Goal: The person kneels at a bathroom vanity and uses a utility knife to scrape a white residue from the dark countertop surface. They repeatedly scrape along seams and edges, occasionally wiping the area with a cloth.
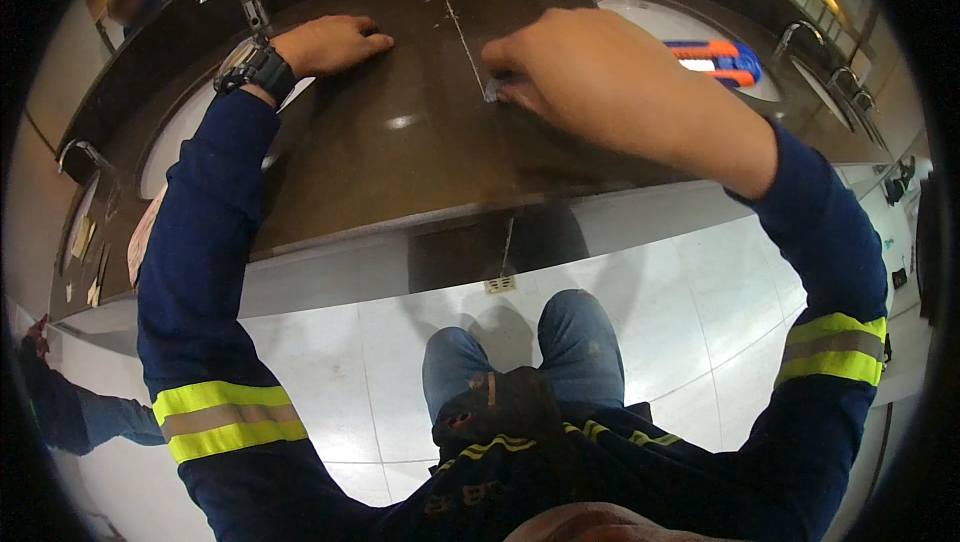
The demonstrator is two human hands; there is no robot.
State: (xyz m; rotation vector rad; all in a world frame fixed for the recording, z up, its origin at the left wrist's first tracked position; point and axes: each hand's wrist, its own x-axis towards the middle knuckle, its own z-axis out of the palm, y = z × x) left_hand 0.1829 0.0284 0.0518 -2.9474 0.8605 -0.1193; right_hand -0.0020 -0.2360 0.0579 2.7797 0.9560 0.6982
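A thin whitish seam (458, 22) runs across the dark brown countertop (350, 162). At its near end my right hand (600, 72) bends down, fingertips pinched on a small pale piece (491, 91) that touches the seam; its exact kind is too small to make out. My left hand (335, 45) lies on the counter left of the seam, fingers stretched out and nothing seen in them. Behind my right wrist an orange and blue utility knife (738, 64) lies at the right basin, partly hidden by the wrist.
White basins sit in the counter, one at the left (175, 147) and one at the right (640, 14). A chrome faucet (250, 7) rises beside my left hand. Yellowish strips (95, 282) lie by the far-left basin. Another person's leg (110, 417) shows at lower left.
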